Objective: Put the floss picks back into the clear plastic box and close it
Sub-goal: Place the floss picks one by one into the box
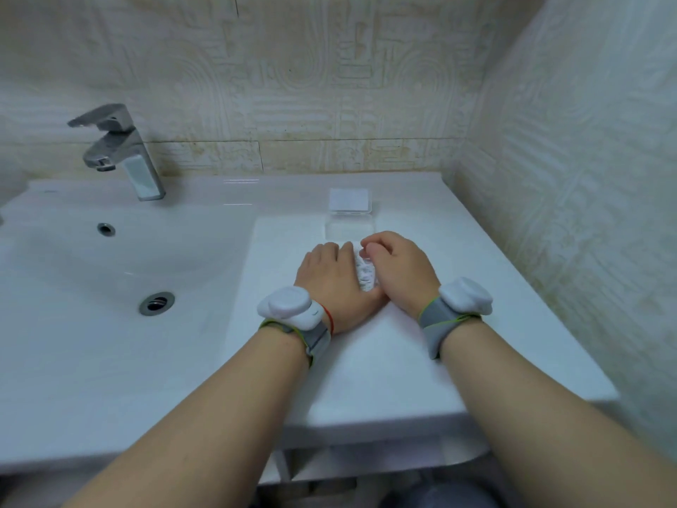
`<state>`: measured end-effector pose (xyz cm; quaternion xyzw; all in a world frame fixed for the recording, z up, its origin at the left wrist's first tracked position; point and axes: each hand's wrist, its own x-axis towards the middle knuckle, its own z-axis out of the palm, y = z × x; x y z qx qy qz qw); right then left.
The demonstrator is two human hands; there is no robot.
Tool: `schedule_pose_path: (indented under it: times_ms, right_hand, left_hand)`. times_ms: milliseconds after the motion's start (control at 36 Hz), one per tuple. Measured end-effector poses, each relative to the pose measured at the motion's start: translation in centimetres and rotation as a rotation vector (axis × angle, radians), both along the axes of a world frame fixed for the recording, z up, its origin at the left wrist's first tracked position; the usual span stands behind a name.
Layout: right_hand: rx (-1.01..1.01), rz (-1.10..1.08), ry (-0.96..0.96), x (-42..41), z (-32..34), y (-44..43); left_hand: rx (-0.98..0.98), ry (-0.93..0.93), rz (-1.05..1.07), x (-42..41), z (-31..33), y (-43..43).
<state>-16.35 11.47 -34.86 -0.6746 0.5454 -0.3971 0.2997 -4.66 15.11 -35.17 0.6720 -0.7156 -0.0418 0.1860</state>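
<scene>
Floss picks (365,273) sit in one white heap on the counter (370,364), squeezed between both hands, just in front of the clear plastic box (350,229). Box is open, lid (348,199) tipped up at the back. Base looks empty, but it's transparent so can't be sure

Left hand (329,276): fingers fairly straight, pressing the heap's left side. Right hand (399,273): fingers curled over the heap's right side and far end, grasping it. My read: gather step, lift and drop into the box not yet done

Risks from here:
- heap is loose and held mostly by side pressure, so an uneven squeeze on the lift likely sheds picks from the bottom or near end
- counter is glossy and the basin (73,273) drops off to the left. A stray pick could skid in, and the drain (156,303) looks unplugged
- box is light and nobody holds it, so a knuckle nudge could shove it back or knock the lid down
- opening looks barely wider than the heap, so a misaligned drop spills over the walls
- picks crossed or standing above the rim would stop the lid latching
</scene>
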Motion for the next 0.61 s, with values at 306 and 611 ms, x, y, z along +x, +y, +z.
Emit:
schedule_pose_path:
  times_ms: [306, 611]
  right_hand:
    - [-0.006, -0.306, -0.585, -1.8, 0.6, -1.9]
    - [-0.036, 0.014, 0.156, -2.0, -0.2, -0.5]
  left_hand:
    - [-0.109, -0.009, -0.031, -0.8, 0.0, 0.9]
    - [0.014, -0.178, 0.048, -0.5, -0.7, 2.0]
